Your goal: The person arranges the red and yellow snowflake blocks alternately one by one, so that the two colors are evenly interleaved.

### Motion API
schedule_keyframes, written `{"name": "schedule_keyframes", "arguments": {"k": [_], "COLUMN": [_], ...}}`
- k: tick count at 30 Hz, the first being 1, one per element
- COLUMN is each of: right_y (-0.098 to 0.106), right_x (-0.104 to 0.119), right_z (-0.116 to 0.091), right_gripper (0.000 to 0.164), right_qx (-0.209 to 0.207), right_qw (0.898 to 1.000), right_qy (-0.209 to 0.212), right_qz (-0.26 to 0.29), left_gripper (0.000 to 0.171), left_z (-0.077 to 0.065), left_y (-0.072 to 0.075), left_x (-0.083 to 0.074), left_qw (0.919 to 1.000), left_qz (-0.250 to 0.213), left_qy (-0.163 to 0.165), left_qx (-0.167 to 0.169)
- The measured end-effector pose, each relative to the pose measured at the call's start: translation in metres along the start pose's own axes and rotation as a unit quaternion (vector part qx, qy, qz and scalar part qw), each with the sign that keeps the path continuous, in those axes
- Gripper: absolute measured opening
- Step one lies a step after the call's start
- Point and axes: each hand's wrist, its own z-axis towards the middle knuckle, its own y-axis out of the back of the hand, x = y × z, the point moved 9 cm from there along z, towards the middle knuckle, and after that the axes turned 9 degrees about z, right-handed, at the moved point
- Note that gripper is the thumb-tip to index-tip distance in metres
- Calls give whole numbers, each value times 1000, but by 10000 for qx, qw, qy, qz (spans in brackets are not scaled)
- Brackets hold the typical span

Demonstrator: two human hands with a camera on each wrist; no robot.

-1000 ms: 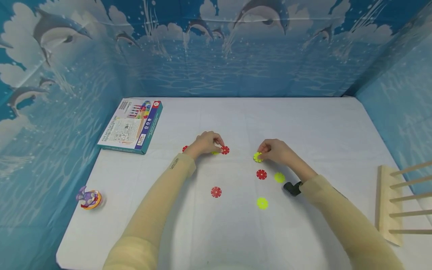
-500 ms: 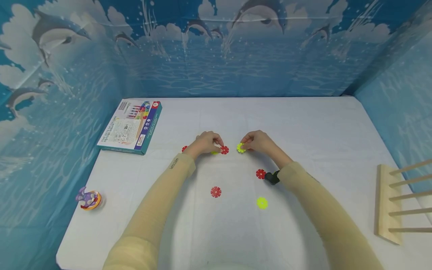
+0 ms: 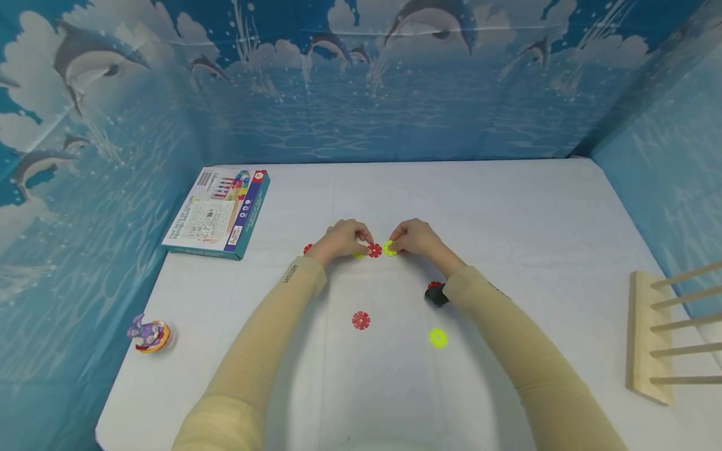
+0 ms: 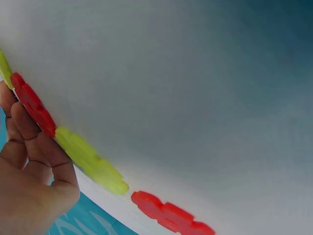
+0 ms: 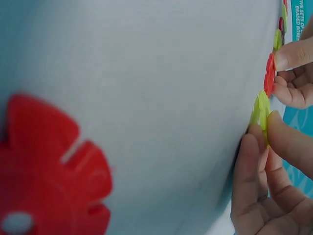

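My left hand (image 3: 343, 240) pinches a red flower-shaped snowflake disc (image 3: 375, 250) by its edge, close to the table. A yellow disc (image 4: 90, 159) and another red disc (image 4: 173, 215) continue the row beneath that hand, partly hidden in the head view. Between thumb and fingers, my right hand (image 3: 418, 239) holds a yellow snowflake disc (image 5: 261, 115), its rim right at the red disc. Nearer me lie a loose red disc (image 3: 361, 320) and a yellow one (image 3: 438, 338). The right wrist's black camera partly covers one more red disc (image 3: 434, 285).
A flat toy box (image 3: 217, 213) lies at the back left. By the left edge stands a small purple toy figure (image 3: 148, 333). On the right is a wooden rack with pegs (image 3: 651, 341). Blue dolphin-print curtain (image 3: 361, 113) surrounds the white table (image 3: 361, 388).
My right hand has carried the yellow disc leftward and away from me, up beside the red disc. The right sleeve now hides a loose yellow disc. The left hand has stayed put.
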Motion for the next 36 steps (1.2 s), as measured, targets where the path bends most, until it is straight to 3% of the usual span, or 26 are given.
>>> {"name": "schedule_keyframes", "arguments": {"k": [10, 17, 36], "right_y": [0, 0, 1], "right_x": [4, 8, 7], "right_z": [-1, -2, -3], "right_gripper": [18, 17, 16], "right_qx": [-408, -457, -479], "right_qw": [9981, 9965, 9969], "right_qy": [10, 95, -14], "right_qz": [-473, -690, -622], "left_gripper": [15, 15, 12], "left_z": [0, 1, -1], "left_y": [0, 1, 3], "left_x": [-1, -1, -10], "left_qw": [9999, 9999, 9997], "left_qz": [108, 86, 253], "left_qy": [15, 51, 65], "left_qx": [52, 26, 31]}}
